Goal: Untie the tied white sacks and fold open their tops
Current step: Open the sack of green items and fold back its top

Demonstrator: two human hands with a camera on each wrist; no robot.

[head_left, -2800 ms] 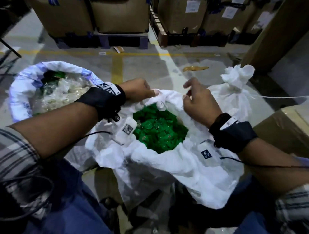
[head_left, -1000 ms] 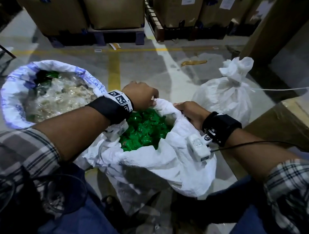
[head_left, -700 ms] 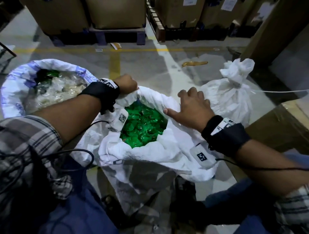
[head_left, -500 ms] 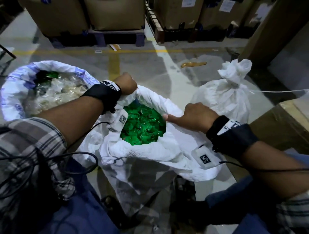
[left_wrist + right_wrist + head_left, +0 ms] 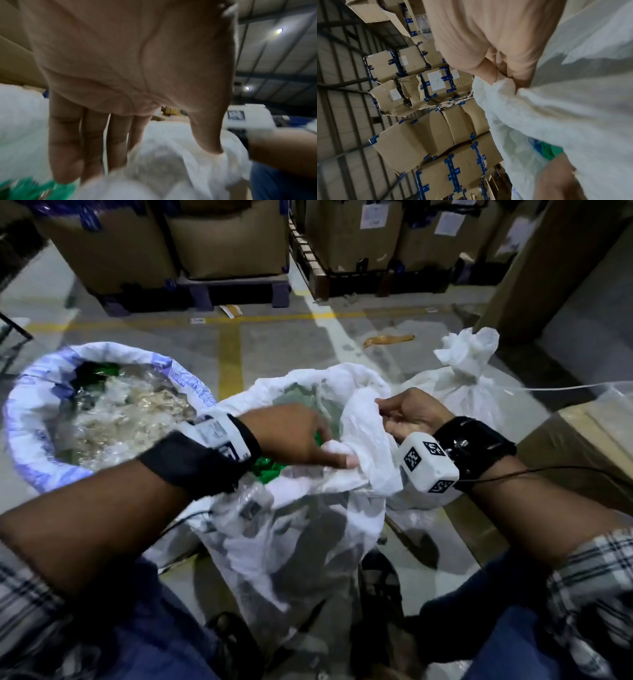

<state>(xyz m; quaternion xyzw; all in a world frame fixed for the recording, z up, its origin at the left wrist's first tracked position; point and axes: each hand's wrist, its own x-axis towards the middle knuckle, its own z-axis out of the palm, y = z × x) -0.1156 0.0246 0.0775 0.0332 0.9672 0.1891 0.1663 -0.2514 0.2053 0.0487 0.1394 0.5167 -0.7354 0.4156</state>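
The middle white sack (image 5: 301,542) stands untied in front of me, with green pieces (image 5: 267,469) showing under my left wrist. My left hand (image 5: 337,455) reaches across its mouth and pinches the right part of the rim (image 5: 363,422) between thumb and fingers. The left wrist view shows the thumb (image 5: 208,142) pressed onto the white fabric (image 5: 171,169). My right hand (image 5: 383,414) is turned palm up and grips the same stretch of rim, lifted. In the right wrist view its fingers (image 5: 489,75) curl on the cloth. A tied white sack (image 5: 469,392) stands behind it.
An opened sack with blue print (image 5: 30,412) holds clear pieces at the left. Cardboard boxes on pallets (image 5: 226,244) line the back, and another box (image 5: 589,446) stands close on the right. A white string (image 5: 565,386) runs right from the tied sack. My legs flank the middle sack.
My left hand has crossed from the far left rim to the right rim. My right hand has turned palm up and lifted the rim, which now covers most of the green pieces.
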